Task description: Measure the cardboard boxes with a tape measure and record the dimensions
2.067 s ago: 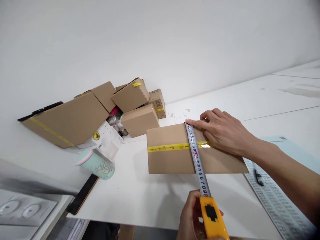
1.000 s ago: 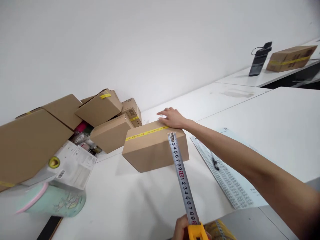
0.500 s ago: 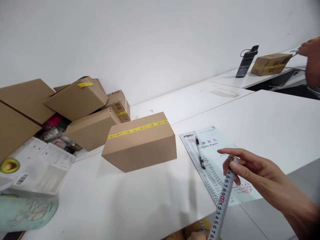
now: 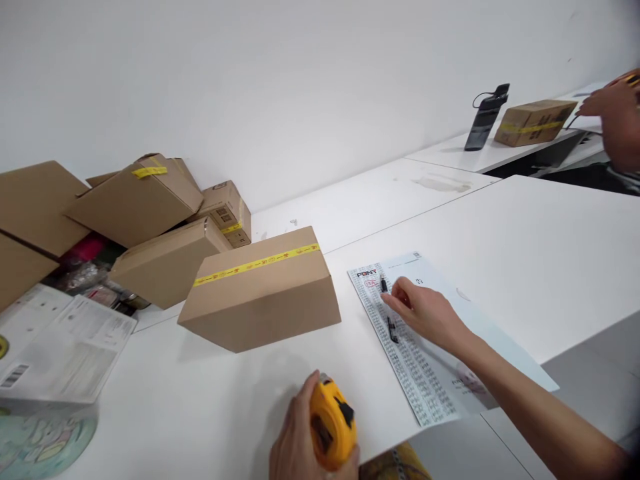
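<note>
My left hand [image 4: 295, 440] grips a yellow tape measure [image 4: 332, 423] at the table's near edge, and no blade shows outside the case. My right hand [image 4: 425, 313] reaches over a printed paper sheet [image 4: 435, 360], its fingers curled at a black pen [image 4: 387, 312] lying on the sheet. I cannot tell whether the fingers have closed on the pen. A brown cardboard box [image 4: 260, 290] sealed with yellow tape sits on the white table [image 4: 200, 387] just left of the sheet, with neither hand touching it.
Several cardboard boxes [image 4: 135, 200] are piled at the back left against the wall, with white packaging [image 4: 55, 353] in front. On a far table stand another taped box [image 4: 535, 121] and a black device [image 4: 484, 120]. Another person's hand [image 4: 613, 113] shows at the right edge.
The tape blade has gone back into the case. My right hand left the box, let go of the blade tip and moved down to the pen. The view swung right.
</note>
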Tool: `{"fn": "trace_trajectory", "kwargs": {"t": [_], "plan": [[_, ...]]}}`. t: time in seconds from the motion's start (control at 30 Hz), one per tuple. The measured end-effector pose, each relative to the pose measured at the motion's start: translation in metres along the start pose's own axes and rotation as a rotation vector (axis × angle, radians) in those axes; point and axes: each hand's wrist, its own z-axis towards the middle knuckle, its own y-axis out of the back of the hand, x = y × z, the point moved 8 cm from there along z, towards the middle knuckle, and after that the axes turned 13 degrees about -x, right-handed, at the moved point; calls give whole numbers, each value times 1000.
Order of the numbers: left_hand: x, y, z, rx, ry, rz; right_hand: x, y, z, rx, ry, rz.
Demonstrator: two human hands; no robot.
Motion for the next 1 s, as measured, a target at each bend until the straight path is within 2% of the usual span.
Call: {"fn": "trace_trajectory", "kwargs": {"t": [0.07,0.17,0.27,0.33,0.4,0.47,0.53,0.57,0.63,0.67,0.77,0.87,1.0], "plan": [[-2,6,13,-79,-111,222,-9,-20,24,75,-14,-107],[5,6,31,-113,-171,433,-6,-44,39,161,13,-62],[15,6,46,-124,-186,540,-6,-48,39,209,20,47],[15,8,54,-161,-263,585,-11,-37,36,230,-31,280],[5,10,56,-234,-401,605,-21,-17,34,214,-117,627],[-15,8,51,-313,-548,565,-33,5,32,165,-178,884],[-45,-6,38,-314,-690,459,-46,21,28,101,-213,927],[-64,-20,29,-258,-777,395,-51,27,27,62,-233,917],[-99,-59,13,-52,-877,294,-61,32,24,-35,-278,878],[-115,-80,6,66,-908,266,-64,33,23,-92,-293,849],[-150,-130,2,269,-950,289,-72,26,21,-211,-316,749],[-155,-163,14,429,-903,385,-77,6,20,-147,-331,789],[-145,-170,29,481,-832,373,-79,-17,21,6,-355,815]]}}
